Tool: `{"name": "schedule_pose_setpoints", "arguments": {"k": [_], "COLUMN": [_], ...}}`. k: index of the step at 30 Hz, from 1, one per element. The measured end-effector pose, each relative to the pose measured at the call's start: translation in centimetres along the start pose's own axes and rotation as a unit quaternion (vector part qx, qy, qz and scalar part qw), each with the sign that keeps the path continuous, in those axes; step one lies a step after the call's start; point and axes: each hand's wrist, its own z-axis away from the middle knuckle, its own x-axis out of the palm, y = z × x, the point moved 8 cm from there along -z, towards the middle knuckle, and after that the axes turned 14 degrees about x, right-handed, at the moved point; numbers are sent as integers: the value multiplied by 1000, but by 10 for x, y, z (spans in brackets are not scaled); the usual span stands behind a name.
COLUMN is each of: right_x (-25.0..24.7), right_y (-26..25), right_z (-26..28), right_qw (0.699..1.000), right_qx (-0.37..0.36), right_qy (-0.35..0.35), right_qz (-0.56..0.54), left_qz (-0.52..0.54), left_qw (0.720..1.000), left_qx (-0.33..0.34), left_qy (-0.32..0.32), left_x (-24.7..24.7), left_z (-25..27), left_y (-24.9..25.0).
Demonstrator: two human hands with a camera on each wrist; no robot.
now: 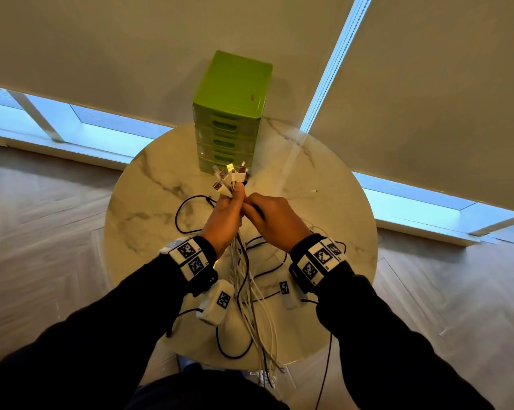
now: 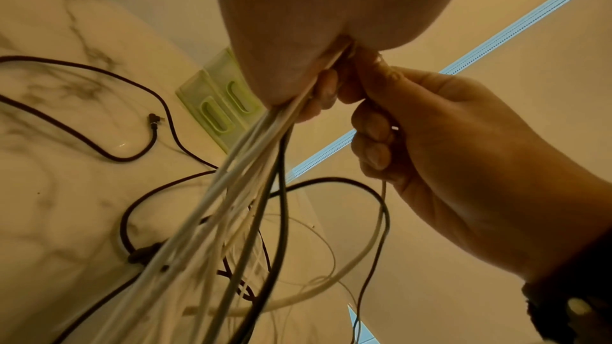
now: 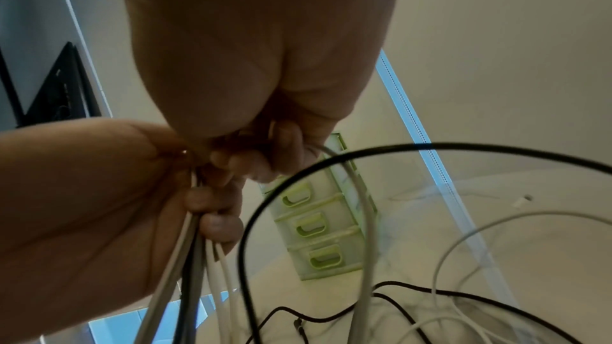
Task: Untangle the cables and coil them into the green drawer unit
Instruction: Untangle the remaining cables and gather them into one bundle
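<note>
A round white marble-patterned table (image 1: 149,184) carries everything, and places here are given from the tall lime-green plastic drawer unit (image 1: 232,93), which stands upright at the table's far edge with its drawers shut. In front of the unit, raised above the tabletop, the left hand (image 1: 224,216) is clenched round a thick bundle of mostly white cables (image 1: 244,279), thumb up; their USB plugs (image 1: 230,174) fan out above the fist, just before the unit's lowest drawer, while the strands trail down past the table's near edge. Touching that fist on its right, the right hand (image 1: 275,221) curls its fingers round cables of the same bundle. A loose dark braided cable (image 1: 181,213) loops on the tabletop, left of and nearer than the unit.
</note>
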Motion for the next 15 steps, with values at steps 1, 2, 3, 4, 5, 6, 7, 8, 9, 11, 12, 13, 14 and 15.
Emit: {"name": "schedule_pose_setpoints", "arguments": {"k": [1,2,3,4,5,6,7,8,9,11,12,13,14,15], "right_x": [0,1,2,6,9,13,17,22,28,42,48,53,57,59], "right_y": [2,4,7,12,18,25,33,41,50,68,77,85,97,109], "right_z": [1,3,6,10,14,18,22,26,30,38,41,45,48,51], "right_qw": [1000,999,998,995,990,985,978,971,963,950,950,953,957,955], "right_qx": [10,21,35,53,72,89,105,122,139,169,176,182,188,195], "right_qy": [-14,-33,-55,-78,-101,-121,-137,-149,-161,-186,-196,-204,-213,-222], "right_qz": [-4,-12,-22,-39,-62,-89,-116,-144,-167,-184,-167,-127,-65,10], "left_qz": [5,9,16,25,35,42,41,43,57,114,134,142,143,144], "left_qw": [1000,1000,1000,999,998,997,996,995,993,986,983,982,981,979], "left_qx": [1,0,-1,0,7,16,26,31,29,22,23,27,32,40], "left_qy": [6,15,26,38,48,56,69,83,97,116,121,125,130,138], "left_x": [-2,-4,-7,-10,-13,-16,-20,-26,-30,-37,-41,-45,-50,-57], "left_z": [0,-1,-1,-1,-2,-4,-7,-11,-14,-21,-25,-28,-30,-33], "left_y": [0,1,3,5,8,11,13,14,14,14,15,20,27,35]}}
